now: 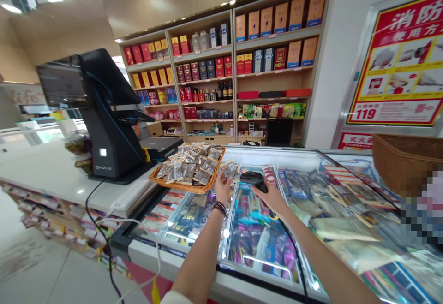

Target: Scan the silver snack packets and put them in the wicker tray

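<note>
My right hand [268, 198] is wrapped around the handle of a black barcode scanner [252, 177], above the glass top of a chest freezer. To the left of it, my left hand [223, 189], with a beaded bracelet at the wrist, has curled fingers at a small clear-and-brown packet [230, 169] and appears to pinch its near edge. The scanner's head points toward this packet. Just left of my left hand, an orange wicker tray [185, 187] heaped with similar small packets [190, 163] rests on the freezer's edge.
Packaged goods lie in wire baskets inside the freezer [263, 221]. A checkout terminal [110, 124] stands on the white counter [72, 175] at left, trailing cables. A brown woven basket [404, 161] sits at right. Shelves of boxed bottles [211, 68] line the back wall.
</note>
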